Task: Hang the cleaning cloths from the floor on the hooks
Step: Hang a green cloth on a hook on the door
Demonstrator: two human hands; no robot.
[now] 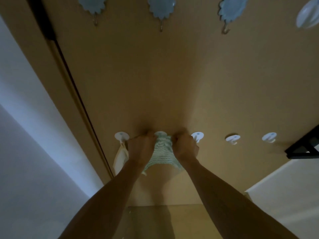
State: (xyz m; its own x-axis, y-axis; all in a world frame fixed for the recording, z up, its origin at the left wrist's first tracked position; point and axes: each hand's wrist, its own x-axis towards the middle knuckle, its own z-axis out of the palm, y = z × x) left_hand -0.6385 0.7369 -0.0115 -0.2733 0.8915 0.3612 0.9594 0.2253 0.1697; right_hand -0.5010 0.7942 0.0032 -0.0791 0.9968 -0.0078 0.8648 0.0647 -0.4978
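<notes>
A green-and-white striped cloth [161,153] hangs against the tan wall under a round white hook [160,134]. My left hand [140,149] and my right hand [184,148] each pinch its top edge, one on either side of that hook. Whether the cloth is caught on the hook is hidden by my fingers. To the left, a cream cloth [120,159] hangs from another white hook [121,136]. To the right, three white hooks [197,136] [232,139] [269,137] carry nothing.
Higher on the wall are three blue flower-shaped hooks [161,9] and a white round hook [308,14]. A dark door gap [72,83] runs down the left. A black bracket [305,147] juts in at right above a white surface [284,195].
</notes>
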